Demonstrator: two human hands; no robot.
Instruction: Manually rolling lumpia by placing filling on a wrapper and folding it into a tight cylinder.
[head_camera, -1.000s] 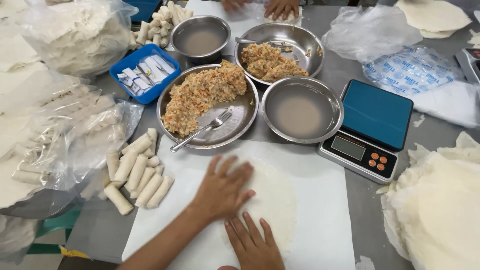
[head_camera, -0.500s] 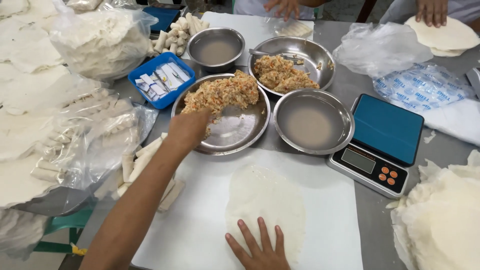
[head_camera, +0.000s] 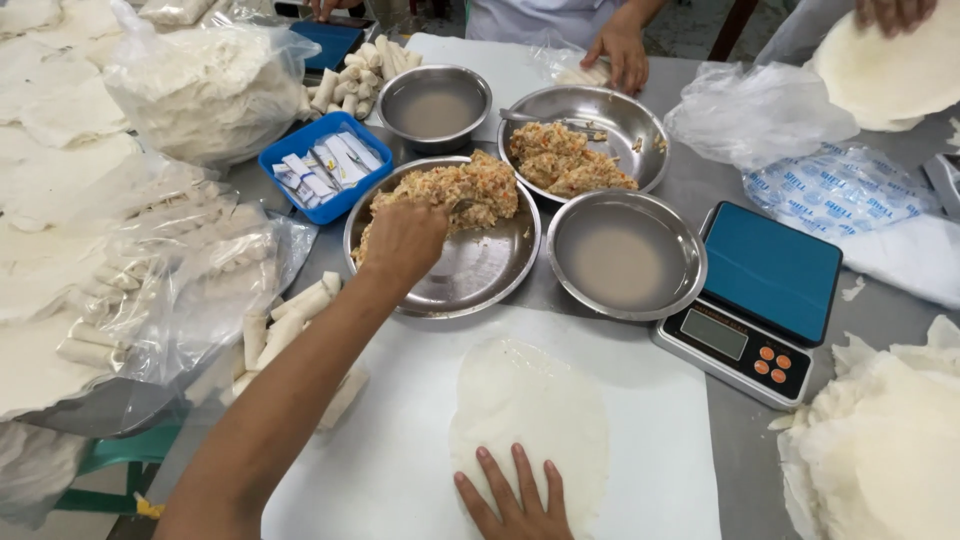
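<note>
My left hand (head_camera: 400, 240) reaches into a wide steel bowl (head_camera: 470, 290), its fingers curled around a metal spoon (head_camera: 458, 207) whose tip is dug into the shredded orange-brown filling (head_camera: 480, 180). My right hand (head_camera: 515, 500) lies flat, fingers spread, on the near edge of a round white wrapper (head_camera: 530, 410). The wrapper is spread out on a white board (head_camera: 380, 450) in front of me.
Beyond the board stand a bowl of cloudy paste (head_camera: 625, 260), a second filling bowl (head_camera: 570, 160), another paste bowl (head_camera: 435, 105) and a blue-topped scale (head_camera: 765, 290). Finished rolls (head_camera: 280, 320), a blue tray (head_camera: 320, 165) and bagged wrappers (head_camera: 200, 90) lie left. A wrapper stack (head_camera: 880, 450) sits right. Another person's hand (head_camera: 620, 50) rests across the table.
My left hand left the wrapper, reached up to the filling bowl and closed on the spoon. My right hand slid down to the wrapper's near edge.
</note>
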